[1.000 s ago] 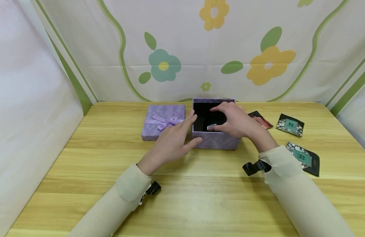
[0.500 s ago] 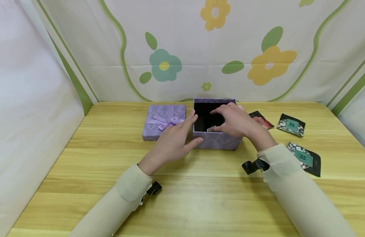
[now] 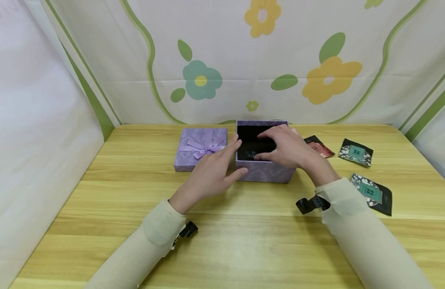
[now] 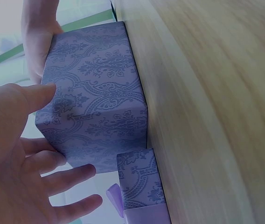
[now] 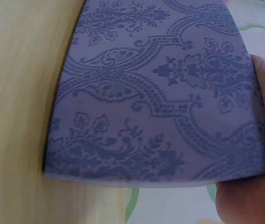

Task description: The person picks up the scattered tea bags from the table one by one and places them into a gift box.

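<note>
Head view: purple box [image 3: 263,170] sits open at table [image 3: 222,241] centre. Your left hand [image 3: 211,174] rests spread against its 9 o'clock wall. Your right hand [image 3: 287,150] reaches over the rim into the dark interior; whether it pinches the packet [image 3: 252,153] there, cannot tell. Lid [image 3: 200,148] just beside, at 9 o'clock.

Left wrist: fingers [image 4: 69,179] splayed, touching the box wall.

Right wrist: patterned wall fills the frame; thumb [image 5: 251,186] under its corner. Likely light, stiff card that dents easily; hold opposite walls.
</note>
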`<state>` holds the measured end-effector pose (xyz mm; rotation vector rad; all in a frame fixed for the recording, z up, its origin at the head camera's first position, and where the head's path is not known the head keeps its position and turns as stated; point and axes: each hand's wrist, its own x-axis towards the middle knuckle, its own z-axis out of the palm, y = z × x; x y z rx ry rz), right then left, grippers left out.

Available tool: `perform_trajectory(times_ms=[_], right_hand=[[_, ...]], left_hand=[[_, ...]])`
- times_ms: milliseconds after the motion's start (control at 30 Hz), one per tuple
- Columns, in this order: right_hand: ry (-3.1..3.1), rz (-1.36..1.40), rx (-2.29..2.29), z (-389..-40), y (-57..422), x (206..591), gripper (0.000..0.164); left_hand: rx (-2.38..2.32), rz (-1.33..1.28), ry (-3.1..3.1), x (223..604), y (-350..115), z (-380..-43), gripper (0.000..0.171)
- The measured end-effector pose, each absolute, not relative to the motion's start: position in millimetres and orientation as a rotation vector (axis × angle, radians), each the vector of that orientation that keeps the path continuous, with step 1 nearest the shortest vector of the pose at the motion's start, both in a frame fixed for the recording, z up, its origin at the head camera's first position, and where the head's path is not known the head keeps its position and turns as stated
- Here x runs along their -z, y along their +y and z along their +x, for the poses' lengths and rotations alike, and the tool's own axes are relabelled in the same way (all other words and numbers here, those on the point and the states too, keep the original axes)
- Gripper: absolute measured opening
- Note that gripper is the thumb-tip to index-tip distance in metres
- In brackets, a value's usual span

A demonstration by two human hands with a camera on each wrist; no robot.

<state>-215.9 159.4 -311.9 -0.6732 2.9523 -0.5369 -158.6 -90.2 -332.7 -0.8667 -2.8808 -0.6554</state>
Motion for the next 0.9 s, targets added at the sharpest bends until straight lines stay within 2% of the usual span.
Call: perform_trajectory(times_ms=[333,567,733,900], right_hand=[[2.95,-0.63,1.047,-207.0,176.8,314.5,0.064],[3.012,-0.521,1.29,-202.7,210.7,303.3,0.059],[3.059,-0.368,1.282,-205.9,241.8,301.9,0.067],[3.038,-0.242,1.121,-212.1,262.0,311.8,0.083]], left_hand=[[0.665,-0.867,-2.887,332.3,-90.7,-159.2,0.079],[0.651,-0.865,-2.89,332.3,-91.7,-157.9,0.08],[0.639,-0.855,-2.902,332.1,-92.3,-157.4,0.081],[0.639,-0.843,-2.911,331.8,-92.8,-156.8,0.081]])
